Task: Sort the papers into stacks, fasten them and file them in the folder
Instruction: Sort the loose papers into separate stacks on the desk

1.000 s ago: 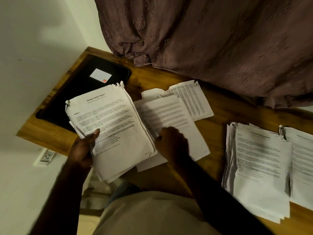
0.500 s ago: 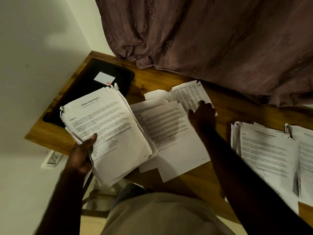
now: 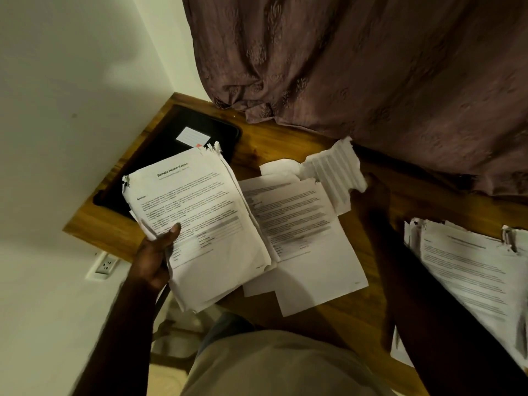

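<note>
Right hand is now lifting the far sheet, right of the folder, pinching its ragged edge. It's curling: light, floppy, tear-prone, so I'm keeping off the tears. Left hand is clamping the stack over the folder's near edge, thumb on top.

In the left hand: white Sample Health Report stack, black print, grey shaded rows. At the right hand: white sheet streaked with grey text lines. Between the hands, white loose pages, black text. Beyond the left hand, black folder with a pale lined label, red at one corner. Under both hands, brown grained desk. Beyond the right hand, mauve curtain with tone-on-tone floral motifs.
</note>
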`<state>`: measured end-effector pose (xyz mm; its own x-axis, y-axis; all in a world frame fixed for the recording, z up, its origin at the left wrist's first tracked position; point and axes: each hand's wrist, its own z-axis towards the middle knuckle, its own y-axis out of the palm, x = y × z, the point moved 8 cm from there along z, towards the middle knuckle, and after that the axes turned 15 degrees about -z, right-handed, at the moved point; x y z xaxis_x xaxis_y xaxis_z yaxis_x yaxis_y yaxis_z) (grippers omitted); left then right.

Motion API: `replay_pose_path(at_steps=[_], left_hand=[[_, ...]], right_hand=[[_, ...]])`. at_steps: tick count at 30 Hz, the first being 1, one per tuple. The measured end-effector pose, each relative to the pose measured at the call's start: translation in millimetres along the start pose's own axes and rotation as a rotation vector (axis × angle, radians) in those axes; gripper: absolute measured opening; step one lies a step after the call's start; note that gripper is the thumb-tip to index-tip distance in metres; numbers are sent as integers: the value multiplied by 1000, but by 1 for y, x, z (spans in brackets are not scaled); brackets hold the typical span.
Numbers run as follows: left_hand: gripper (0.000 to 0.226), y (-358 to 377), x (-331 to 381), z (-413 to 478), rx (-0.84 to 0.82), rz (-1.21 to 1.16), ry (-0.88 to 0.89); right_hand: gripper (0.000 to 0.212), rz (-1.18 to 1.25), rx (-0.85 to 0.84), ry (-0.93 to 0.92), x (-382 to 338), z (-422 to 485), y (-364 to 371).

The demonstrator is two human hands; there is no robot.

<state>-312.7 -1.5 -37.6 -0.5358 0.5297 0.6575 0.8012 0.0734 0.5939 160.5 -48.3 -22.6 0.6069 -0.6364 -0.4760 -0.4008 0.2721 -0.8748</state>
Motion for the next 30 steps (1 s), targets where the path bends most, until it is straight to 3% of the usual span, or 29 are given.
replay_pose_path(at_steps=[3,5,7,11,16,24,30], left_hand=[[48,-3,2,2,52,-10,-12],[47,-1,1,1,74,-31,-5],[47,6,1,-1,82,-25,21],[45,18,2,-3,87,-5,33],[46,38,13,-3,9,28,28],[46,76,30,-17,-89,-29,88],[46,87,35,-22,-128,-66,70]], right_hand=[[44,-64,219,-104,-20,-8,-37],[44,38,398,-192,-33,-11,-74],[46,187,464,-224,-43,-9,-112],[41,534,434,-343,-66,-2,-170],[34,681,342,-313,-84,7,-185],[29,718,317,-230,-81,9,-174],[34,721,331,-290,-83,5,-181]])
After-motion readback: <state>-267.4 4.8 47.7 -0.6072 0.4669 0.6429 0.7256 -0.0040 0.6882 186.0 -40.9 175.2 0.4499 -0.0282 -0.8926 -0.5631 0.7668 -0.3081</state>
